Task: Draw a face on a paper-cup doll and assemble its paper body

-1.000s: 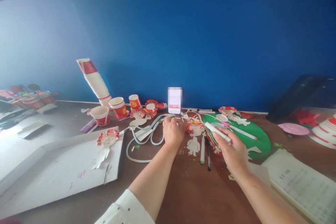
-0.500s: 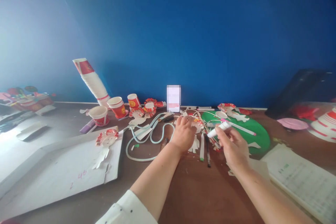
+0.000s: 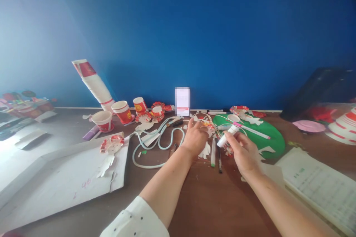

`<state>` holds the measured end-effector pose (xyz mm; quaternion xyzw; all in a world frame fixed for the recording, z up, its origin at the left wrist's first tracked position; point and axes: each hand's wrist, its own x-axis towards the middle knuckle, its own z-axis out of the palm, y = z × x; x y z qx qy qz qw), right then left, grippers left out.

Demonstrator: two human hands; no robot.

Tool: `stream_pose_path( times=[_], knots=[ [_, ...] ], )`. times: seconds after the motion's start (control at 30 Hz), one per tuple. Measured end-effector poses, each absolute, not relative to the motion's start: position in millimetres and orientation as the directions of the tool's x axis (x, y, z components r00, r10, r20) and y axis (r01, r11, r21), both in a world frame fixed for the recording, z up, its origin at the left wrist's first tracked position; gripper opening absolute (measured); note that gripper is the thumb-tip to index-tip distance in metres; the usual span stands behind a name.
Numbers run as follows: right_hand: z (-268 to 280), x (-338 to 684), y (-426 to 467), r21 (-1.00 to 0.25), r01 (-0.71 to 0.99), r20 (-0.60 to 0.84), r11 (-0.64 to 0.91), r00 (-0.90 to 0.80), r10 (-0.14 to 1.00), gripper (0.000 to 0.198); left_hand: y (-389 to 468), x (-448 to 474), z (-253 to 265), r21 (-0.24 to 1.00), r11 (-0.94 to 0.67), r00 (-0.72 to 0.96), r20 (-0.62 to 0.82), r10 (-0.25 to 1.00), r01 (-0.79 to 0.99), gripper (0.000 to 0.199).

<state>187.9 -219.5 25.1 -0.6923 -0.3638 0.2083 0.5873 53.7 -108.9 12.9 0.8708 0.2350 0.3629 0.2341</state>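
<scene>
Paper figure [image 3: 205, 151] on a brown table [image 3: 203, 200].
Right hand [image 3: 246, 152] closed around a white cylindrical stick [image 3: 224, 139]; left hand [image 3: 194, 137] partly spread near the figure, whether gripping anything indeterminable.

white stick [image 3: 226, 137] tilted in right-hand fingers [image 3: 235, 145]

Bare left hand [image 3: 197, 137] palm-down, fingers [image 3: 191, 123] loosely spread, forearm [image 3: 168, 189] reaching forward; bare right hand [image 3: 246, 152] in thumb-and-finger pinch.
</scene>
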Motion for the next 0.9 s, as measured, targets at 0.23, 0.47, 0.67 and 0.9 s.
stream_pose_path(
  times=[0.23,0.47,0.67,0.9],
  knots=[
    [23,190,-217,-0.943,0.33,0.18,-0.044,0.616,0.767,0.04,-114,64,25,0.76,-0.626,0.556,0.447,0.701,0.178,0.038],
    [30,189,-220,-0.922,0.387,0.245,-0.002,0.588,0.771,0.041,-117,74,28,-0.112,-0.842,0.844,0.18,0.505,0.528,0.016],
    [31,188,-220,-0.925,0.378,0.269,0.035,0.589,0.762,0.043,-114,71,20,-0.289,-0.835,0.882,0.217,0.419,0.468,0.024],
    [25,188,-221,-0.904,0.412,0.354,0.111,0.578,0.735,0.038,-102,56,68,-0.114,-0.794,0.762,0.388,0.518,0.598,0.023]
  ],
)
